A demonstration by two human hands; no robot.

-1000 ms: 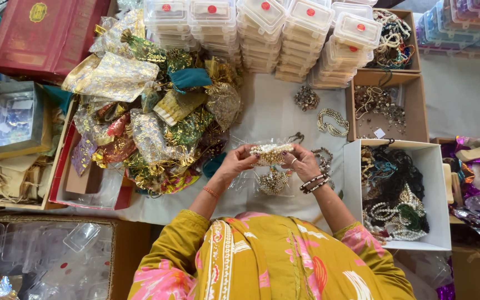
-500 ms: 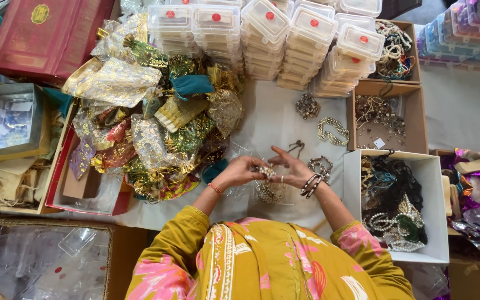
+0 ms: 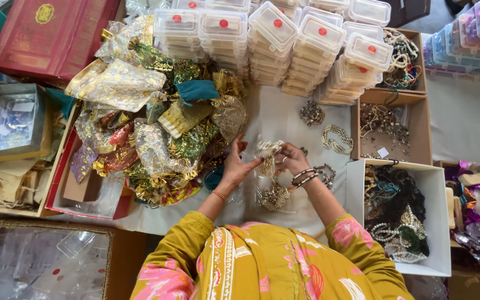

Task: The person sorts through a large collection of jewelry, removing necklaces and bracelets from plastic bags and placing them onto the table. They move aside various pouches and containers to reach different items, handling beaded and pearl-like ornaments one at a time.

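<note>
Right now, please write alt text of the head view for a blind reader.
A person's left hand and right hand hold a pearl piece over a white table, between piled pouches, stacked clear boxes and jewellery trays.

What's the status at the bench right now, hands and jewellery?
Left hand open, fingertips against the pearl piece. Right hand pinching it from the other side. Beaded ornament lies on the white cloth just below. Nothing between the hands.

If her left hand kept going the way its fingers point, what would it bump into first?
The left hand points up, away from her. First in line looks like the gold pouch at the edge of the pouch pile, then the stacked clear boxes. How high the hand sits above the table is hard to judge, so this is a guess.
</note>
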